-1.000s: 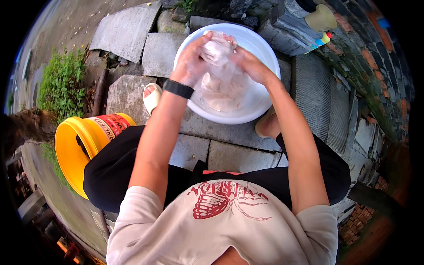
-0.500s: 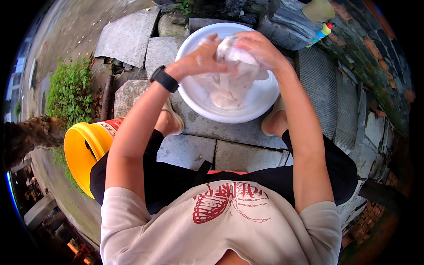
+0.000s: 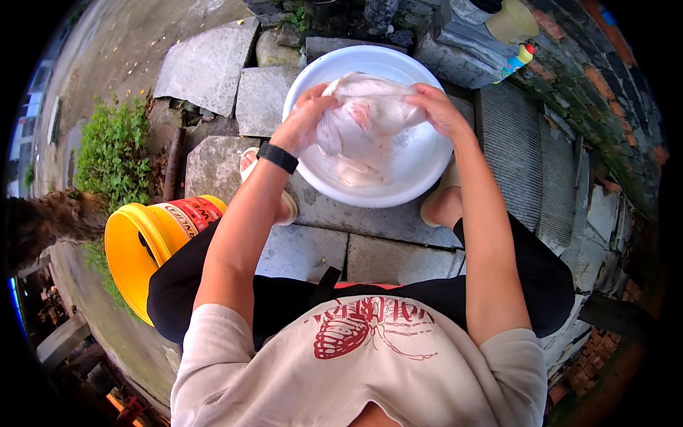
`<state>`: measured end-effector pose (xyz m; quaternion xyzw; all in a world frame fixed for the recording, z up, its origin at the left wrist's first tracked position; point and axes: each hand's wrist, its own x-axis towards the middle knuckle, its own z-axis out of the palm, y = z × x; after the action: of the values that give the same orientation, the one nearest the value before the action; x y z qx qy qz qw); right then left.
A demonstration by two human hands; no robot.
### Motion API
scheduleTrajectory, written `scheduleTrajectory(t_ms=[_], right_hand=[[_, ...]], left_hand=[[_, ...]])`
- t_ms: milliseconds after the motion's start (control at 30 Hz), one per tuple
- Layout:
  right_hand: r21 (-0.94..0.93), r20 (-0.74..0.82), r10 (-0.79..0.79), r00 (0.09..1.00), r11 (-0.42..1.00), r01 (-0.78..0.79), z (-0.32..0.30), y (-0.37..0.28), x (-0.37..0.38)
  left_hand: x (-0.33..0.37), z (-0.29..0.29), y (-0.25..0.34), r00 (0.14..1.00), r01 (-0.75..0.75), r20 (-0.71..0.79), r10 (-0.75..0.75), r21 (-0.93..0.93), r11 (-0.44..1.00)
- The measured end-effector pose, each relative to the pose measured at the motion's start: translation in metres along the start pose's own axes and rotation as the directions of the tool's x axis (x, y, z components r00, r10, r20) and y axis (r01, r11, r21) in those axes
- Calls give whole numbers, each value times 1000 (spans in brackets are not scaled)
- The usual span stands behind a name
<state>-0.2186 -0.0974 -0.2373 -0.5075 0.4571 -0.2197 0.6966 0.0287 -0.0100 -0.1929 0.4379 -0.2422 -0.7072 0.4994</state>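
Observation:
A white basin (image 3: 420, 181) stands on the stone slabs between my feet, with some cloudy water in it. Over it a wet white cloth garment (image 3: 366, 107) with a reddish patch is stretched between both hands, its lower part hanging down into the basin. My left hand (image 3: 306, 117), with a black watch on the wrist, grips the garment's left edge, thumb on top. My right hand (image 3: 436, 110) pinches its upper right edge between thumb and fingers. The fingers beneath the cloth are partly hidden.
A yellow bucket (image 3: 135, 249) lies tipped by my left knee. Green plants (image 3: 114, 153) grow beyond it. At the far right a blue bottle with a red cap (image 3: 517, 60) stands by stone blocks (image 3: 459, 53). A ribbed stone slab (image 3: 511, 142) lies right of the basin.
My hands were close together around the bunched garment; now they are farther apart and nearer to me, and the garment is spread out between them.

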Motion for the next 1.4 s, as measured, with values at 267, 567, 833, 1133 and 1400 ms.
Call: scheduleTrajectory(t_ms=[267, 567, 833, 1133, 1400], right_hand=[[-460, -374, -634, 677, 761, 458, 79, 23, 11], [-648, -245, -615, 750, 679, 345, 95, 15, 2], [-500, -331, -623, 709, 753, 428, 122, 13, -13], [-677, -219, -737, 639, 587, 445, 153, 1, -24], [-624, -309, -584, 751, 720, 304, 102, 0, -2]], left_hand=[[11, 2, -37, 982, 108, -125, -142, -249, 963], [-13, 45, -66, 921, 151, -328, -211, -200, 968], [-11, 31, -55, 970, 137, -183, -160, -131, 982], [7, 1, -52, 954, 62, -267, -133, -262, 963], [-18, 65, -57, 919, 109, -348, -185, -227, 968]])
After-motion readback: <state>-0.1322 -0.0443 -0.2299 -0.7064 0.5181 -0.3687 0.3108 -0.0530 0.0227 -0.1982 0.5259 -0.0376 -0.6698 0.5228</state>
